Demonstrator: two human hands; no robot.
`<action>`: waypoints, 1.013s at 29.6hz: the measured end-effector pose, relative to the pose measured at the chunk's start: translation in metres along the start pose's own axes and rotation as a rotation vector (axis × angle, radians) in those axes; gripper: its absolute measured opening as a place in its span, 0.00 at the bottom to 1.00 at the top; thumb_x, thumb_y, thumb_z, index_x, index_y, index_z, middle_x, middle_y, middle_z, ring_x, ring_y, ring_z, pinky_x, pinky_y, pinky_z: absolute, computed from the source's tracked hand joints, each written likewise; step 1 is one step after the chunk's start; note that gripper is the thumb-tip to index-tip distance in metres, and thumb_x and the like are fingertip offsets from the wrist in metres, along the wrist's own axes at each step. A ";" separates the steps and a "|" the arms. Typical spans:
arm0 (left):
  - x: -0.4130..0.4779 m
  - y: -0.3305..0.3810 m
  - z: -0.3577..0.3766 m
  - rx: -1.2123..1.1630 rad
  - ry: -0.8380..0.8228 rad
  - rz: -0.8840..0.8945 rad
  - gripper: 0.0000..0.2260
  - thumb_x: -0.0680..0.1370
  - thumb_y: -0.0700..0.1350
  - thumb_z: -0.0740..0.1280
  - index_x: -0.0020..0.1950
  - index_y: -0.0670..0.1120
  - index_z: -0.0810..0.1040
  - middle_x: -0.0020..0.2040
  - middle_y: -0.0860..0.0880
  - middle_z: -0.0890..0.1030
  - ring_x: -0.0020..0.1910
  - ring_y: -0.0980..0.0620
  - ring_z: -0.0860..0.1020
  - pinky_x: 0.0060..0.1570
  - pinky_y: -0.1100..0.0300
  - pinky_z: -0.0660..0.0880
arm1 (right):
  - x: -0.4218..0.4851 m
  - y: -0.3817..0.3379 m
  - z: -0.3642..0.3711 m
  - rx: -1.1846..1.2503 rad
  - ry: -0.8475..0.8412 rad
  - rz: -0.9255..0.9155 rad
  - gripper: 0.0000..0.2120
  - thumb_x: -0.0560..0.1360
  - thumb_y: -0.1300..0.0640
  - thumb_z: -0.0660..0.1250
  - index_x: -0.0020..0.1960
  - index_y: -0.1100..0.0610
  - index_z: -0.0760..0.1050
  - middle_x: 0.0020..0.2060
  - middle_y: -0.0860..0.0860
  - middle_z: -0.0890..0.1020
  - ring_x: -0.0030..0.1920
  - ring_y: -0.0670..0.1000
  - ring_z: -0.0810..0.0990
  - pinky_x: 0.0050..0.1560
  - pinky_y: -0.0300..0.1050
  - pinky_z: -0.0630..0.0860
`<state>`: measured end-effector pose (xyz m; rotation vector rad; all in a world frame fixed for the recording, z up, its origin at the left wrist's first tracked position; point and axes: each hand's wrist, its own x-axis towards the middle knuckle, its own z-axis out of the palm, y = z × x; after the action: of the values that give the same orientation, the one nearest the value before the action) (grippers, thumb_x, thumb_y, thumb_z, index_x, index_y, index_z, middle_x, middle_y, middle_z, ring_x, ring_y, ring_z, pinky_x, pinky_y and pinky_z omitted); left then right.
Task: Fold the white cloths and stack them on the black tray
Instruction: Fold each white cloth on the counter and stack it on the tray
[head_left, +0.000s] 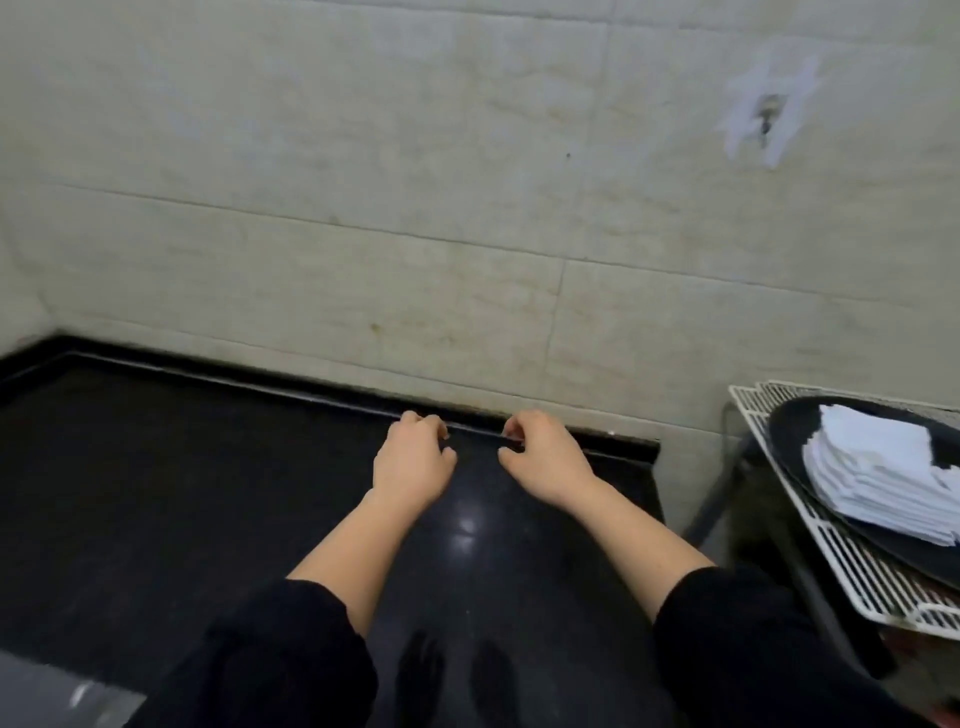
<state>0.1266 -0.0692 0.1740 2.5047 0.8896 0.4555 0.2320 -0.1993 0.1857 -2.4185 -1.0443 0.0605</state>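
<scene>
Over the glossy black counter (218, 499), near its far edge where it meets the pale tiled wall (415, 182), both hands hover close together with forearms stretched forward from dark sleeves (727, 639). On the left hand (413, 460) the fingers are curled loosely inward and grip nothing that I can make out; the right hand (545, 457) mirrors it, fingers bent and thumb tucked toward the palm, also seemingly empty (motion blur makes the fingertips hard to read). Off to the right, well apart from both hands, a stack of folded white cloths (883, 478) sits on the black tray (795, 431), which rests on a white wire rack (831, 545) standing beside the counter's end
</scene>
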 end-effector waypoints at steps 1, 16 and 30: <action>-0.008 -0.031 -0.011 0.025 0.004 -0.029 0.13 0.76 0.46 0.65 0.60 0.46 0.77 0.60 0.46 0.73 0.60 0.46 0.73 0.52 0.52 0.73 | -0.002 -0.024 0.021 -0.004 -0.040 -0.032 0.14 0.75 0.54 0.66 0.59 0.58 0.74 0.56 0.54 0.77 0.59 0.54 0.74 0.57 0.46 0.71; -0.093 -0.360 -0.166 0.141 0.155 -0.550 0.14 0.77 0.48 0.65 0.62 0.48 0.75 0.61 0.47 0.72 0.61 0.46 0.72 0.55 0.53 0.73 | 0.027 -0.327 0.247 -0.045 -0.429 -0.457 0.17 0.75 0.52 0.66 0.61 0.57 0.72 0.59 0.53 0.75 0.60 0.55 0.74 0.59 0.50 0.73; -0.059 -0.574 -0.264 0.163 0.197 -0.821 0.16 0.78 0.49 0.64 0.64 0.48 0.74 0.63 0.47 0.71 0.62 0.47 0.70 0.56 0.52 0.74 | 0.111 -0.537 0.401 -0.055 -0.659 -0.641 0.20 0.77 0.52 0.66 0.66 0.56 0.69 0.61 0.53 0.73 0.61 0.54 0.73 0.60 0.51 0.74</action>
<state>-0.3264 0.3687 0.0990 1.9874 1.9589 0.3503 -0.1433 0.3612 0.1008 -2.0181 -2.0831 0.6402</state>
